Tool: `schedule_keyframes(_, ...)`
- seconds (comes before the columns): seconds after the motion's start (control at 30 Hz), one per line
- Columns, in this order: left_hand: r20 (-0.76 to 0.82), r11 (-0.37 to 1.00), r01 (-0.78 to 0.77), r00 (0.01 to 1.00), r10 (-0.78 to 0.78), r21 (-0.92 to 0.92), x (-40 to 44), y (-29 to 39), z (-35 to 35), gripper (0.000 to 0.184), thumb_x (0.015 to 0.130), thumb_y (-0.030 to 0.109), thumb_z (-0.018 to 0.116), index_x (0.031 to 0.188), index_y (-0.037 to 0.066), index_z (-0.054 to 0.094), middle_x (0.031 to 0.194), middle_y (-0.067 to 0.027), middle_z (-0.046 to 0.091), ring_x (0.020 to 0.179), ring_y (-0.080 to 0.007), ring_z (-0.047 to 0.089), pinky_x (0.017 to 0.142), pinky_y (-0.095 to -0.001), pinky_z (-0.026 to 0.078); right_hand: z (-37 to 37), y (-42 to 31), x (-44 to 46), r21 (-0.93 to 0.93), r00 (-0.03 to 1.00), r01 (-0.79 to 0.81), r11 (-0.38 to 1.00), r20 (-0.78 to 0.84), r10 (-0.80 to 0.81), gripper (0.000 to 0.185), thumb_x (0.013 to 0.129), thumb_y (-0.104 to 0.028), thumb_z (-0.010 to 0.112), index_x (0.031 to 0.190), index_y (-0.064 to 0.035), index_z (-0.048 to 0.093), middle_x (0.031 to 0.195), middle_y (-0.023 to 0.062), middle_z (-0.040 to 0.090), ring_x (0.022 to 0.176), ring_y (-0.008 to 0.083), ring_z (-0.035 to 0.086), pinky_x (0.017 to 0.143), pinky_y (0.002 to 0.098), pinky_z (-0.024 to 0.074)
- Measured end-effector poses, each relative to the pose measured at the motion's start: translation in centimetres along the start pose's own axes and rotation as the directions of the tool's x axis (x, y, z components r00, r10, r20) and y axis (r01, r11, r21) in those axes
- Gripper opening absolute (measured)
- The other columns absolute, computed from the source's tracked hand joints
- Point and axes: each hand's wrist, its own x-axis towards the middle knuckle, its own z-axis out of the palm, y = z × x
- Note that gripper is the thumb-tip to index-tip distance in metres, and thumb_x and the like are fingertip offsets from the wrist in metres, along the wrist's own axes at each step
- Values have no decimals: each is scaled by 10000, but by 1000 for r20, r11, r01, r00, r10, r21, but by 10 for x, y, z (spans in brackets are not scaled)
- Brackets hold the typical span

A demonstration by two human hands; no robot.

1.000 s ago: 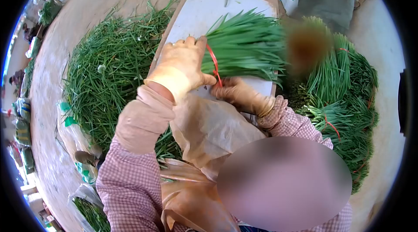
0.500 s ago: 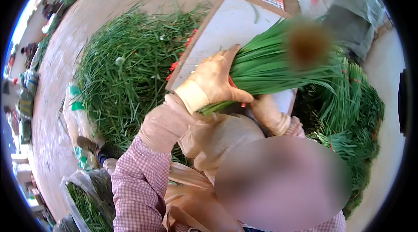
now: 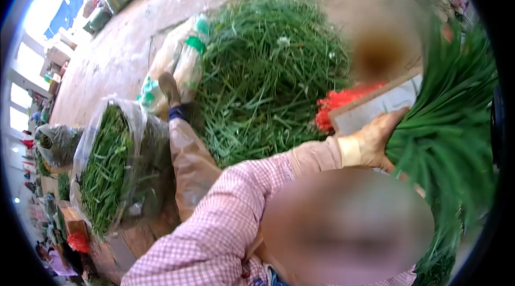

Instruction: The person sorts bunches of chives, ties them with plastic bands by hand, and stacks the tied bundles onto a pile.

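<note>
My left hand [image 3: 374,140], in a tan glove with a cream cuff, is closed round the lower end of a thick bundle of green chives [image 3: 448,109]. The long leaves fan out to the right, slightly smeared by motion. Only a small part of my right hand [image 3: 413,183] shows at the bundle's base, below my left; its fingers are hidden by leaves and a blurred patch. Just behind my left hand is a white-topped board [image 3: 375,111] with a brown edge. A heap of red ties [image 3: 343,104] lies at its left end.
A large loose pile of green leaves [image 3: 263,77] lies on the floor left of the board. Beside my outstretched leg stands a clear plastic bag [image 3: 115,162] full of greens. White and green plastic wrapping [image 3: 179,60] lies beyond my foot. Other people and sacks are at the far left.
The view has swung left, so the board and bundle now appear farther right. My left hand still grips the chives, which have moved off the board's middle. My right hand is now mostly hidden.
</note>
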Motion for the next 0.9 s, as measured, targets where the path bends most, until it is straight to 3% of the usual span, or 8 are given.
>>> schedule_keyframes(0.17, 231, 989, 61, 972, -28, -135, 11, -63, 19, 1307, 386, 339, 948, 1437, -24, 262, 1271, -238, 514, 1185, -332, 517, 1012, -366, 425, 15, -10, -1, -8, 998, 24, 1000, -50, -25, 180, 890, -127, 587, 1002, 1, 645, 943, 186, 657, 932, 289, 616, 804, 390, 482)
schedule_keyframes(0.27, 502, 938, 7, 843, -192, 347, 44, 2, -18, 1095, 450, 318, 912, 1346, -20, 380, 1138, -252, 588, 1062, -375, 584, 892, -394, 487, 28, -32, -6, 33, 989, 44, 998, -146, -39, 182, 904, -145, 585, 983, 7, 645, 924, 185, 657, 926, 270, 618, 800, 380, 481)
schedule_keyframes(0.33, 611, 925, -36, 760, -221, 379, 66, 24, -18, 935, 487, 348, 889, 1233, -18, 460, 983, -248, 644, 932, -401, 631, 807, -441, 504, 20, -60, -3, 214, 974, -224, 951, 33, 222, 195, 904, -166, 586, 961, 11, 646, 893, 189, 657, 889, 287, 622, 782, 380, 482)
schedule_keyframes(0.43, 680, 796, -45, 552, -483, 603, 74, 13, -2, 1089, 510, 425, 874, 1381, 8, 372, 1052, -227, 634, 1003, -383, 619, 881, -460, 478, -2, -101, 9, 207, 611, -763, 612, 541, 578, 205, 869, -140, 596, 995, 14, 646, 895, 211, 670, 834, 388, 624, 783, 407, 488)
schedule_keyframes(0.57, 530, 610, -247, 778, -338, 753, 21, -9, 8, 1220, 516, 529, 850, 1458, 23, 262, 1356, -188, 450, 1285, -323, 427, 1084, -579, 236, 10, -82, -41, 642, 757, -653, 402, 573, 315, 184, 874, -164, 637, 938, 7, 654, 772, 194, 644, 717, 344, 600, 657, 369, 474)
schedule_keyframes(0.67, 418, 461, -293, 887, -194, 838, 5, 10, 9, 1210, 488, 503, 841, 1453, 32, 283, 1411, -204, 401, 1320, -360, 372, 1092, -589, 224, -20, -81, -60, 526, 942, -322, 787, 262, 210, 133, 868, -126, 641, 925, -7, 653, 775, 152, 618, 709, 336, 592, 651, 355, 475)
schedule_keyframes(0.8, 425, 356, -376, 903, -68, 856, -28, -11, 31, 1060, 602, 433, 788, 1439, 12, 292, 1398, -191, 412, 1320, -349, 371, 1083, -599, 228, -21, -105, -29, 564, 960, -25, 825, -217, 178, 119, 903, -116, 610, 917, 0, 632, 792, 119, 610, 697, 285, 582, 631, 350, 472)
schedule_keyframes(0.9, 319, 415, -238, 938, -138, 878, -14, -12, 27, 954, 652, 388, 748, 1415, 6, 323, 1370, -170, 435, 1303, -320, 401, 1078, -594, 240, -9, -116, -4, 975, 930, 3, 222, -84, 358, 180, 953, -136, 556, 835, -3, 585, 780, 80, 580, 685, 208, 549, 594, 316, 448)
